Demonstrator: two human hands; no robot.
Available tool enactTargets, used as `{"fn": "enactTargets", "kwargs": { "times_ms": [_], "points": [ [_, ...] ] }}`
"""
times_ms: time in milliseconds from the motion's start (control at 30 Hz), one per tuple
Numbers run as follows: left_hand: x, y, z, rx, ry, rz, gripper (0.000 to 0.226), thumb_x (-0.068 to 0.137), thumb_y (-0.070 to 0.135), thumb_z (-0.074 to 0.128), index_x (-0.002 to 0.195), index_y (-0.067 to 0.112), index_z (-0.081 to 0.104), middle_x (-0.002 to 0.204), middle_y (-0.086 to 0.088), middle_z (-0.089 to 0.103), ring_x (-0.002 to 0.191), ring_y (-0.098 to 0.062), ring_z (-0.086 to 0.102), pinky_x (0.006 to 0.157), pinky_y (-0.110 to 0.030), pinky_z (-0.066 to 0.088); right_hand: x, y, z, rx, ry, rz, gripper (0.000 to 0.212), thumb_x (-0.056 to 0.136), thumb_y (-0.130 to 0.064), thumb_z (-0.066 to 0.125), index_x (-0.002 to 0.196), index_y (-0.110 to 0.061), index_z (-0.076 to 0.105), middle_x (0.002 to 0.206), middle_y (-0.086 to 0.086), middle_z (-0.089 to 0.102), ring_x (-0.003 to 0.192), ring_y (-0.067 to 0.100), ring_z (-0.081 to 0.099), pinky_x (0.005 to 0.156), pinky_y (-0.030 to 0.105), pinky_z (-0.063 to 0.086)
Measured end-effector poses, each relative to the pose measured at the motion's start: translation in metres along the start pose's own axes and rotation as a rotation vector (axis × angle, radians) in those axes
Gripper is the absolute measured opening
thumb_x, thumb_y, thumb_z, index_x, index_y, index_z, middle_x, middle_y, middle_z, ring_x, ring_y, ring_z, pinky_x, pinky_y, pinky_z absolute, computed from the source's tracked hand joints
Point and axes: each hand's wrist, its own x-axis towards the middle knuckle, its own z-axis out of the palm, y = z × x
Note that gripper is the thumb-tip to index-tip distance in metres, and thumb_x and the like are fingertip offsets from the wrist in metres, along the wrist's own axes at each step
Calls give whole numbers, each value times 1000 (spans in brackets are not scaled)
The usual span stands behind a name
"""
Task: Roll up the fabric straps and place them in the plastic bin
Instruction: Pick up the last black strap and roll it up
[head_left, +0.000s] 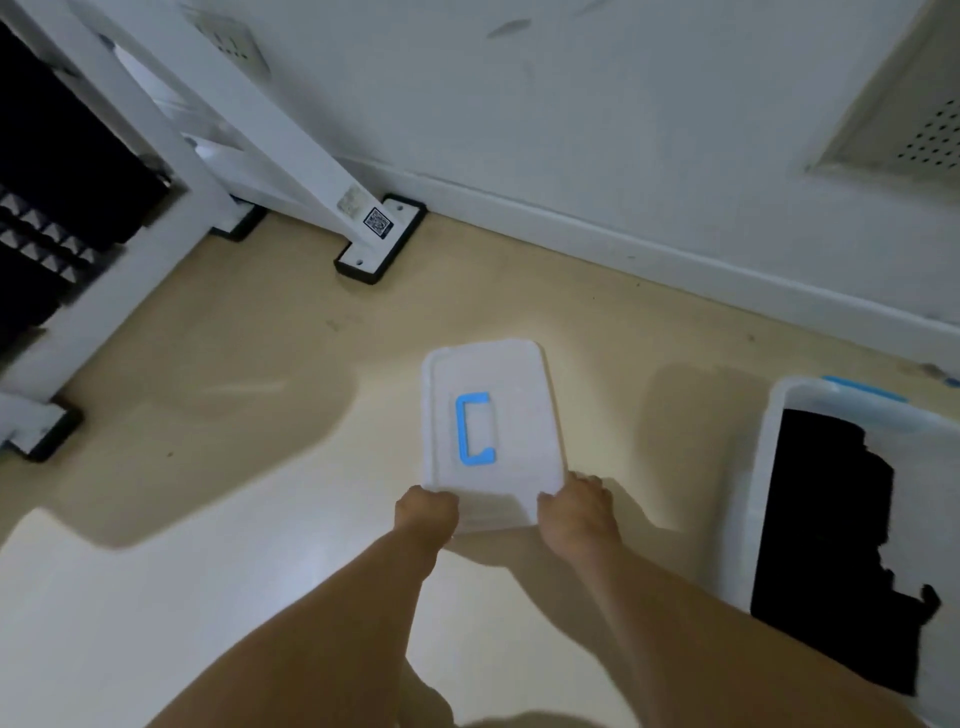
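Lid (491, 431): white, blue handle on top, held flat over the floor (249, 374) at centre.
Left grip (427, 512): I pinch the lid's near edge at its 7 o'clock corner.
Right grip (575, 506): my fingers curl round the near edge at 5 o'clock.
Plastic bin (768, 467): on the floor at 3 o'clock, uncovered, well apart from the lid.
Fabric straps (826, 545): dark heap inside the bin; rolled or loose I cannot tell.
Shelf leg (332, 176): white, at 11 o'clock, by the wall.
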Motion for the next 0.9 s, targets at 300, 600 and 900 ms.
{"fn": "enactTargets", "kwargs": {
  "times_ms": [300, 600, 900],
  "points": [
    [14, -7, -2, -312, -74, -214, 34, 96, 22, 62, 123, 1, 61, 116, -16, 64, 89, -30, 62, 74, -34, 54, 2, -9, -16, 241, 42, 107, 47, 95, -41, 61, 128, -9, 55, 129, 13, 63, 120, 34, 59, 96, 35, 49],
    [-46, 28, 18, -308, -62, -18, 48, 92, 36, 71, 126, 2, 64, 118, -15, 69, 107, -33, 66, 95, -42, 54, -53, 12, -112, 362, 251, -32, 39, 97, -10, 51, 134, -22, 47, 119, 1, 69, 110, 26, 65, 86, 30, 48],
    [-171, 68, 102, 40, -201, 506, 28, 95, 22, 70, 120, 10, 69, 120, -12, 72, 109, -32, 67, 95, -39, 55, -121, 168, -177, 165, 703, 83, 32, 101, -27, 50, 127, -12, 59, 123, 12, 60, 114, 34, 52, 98, 43, 42]
  ]
}}
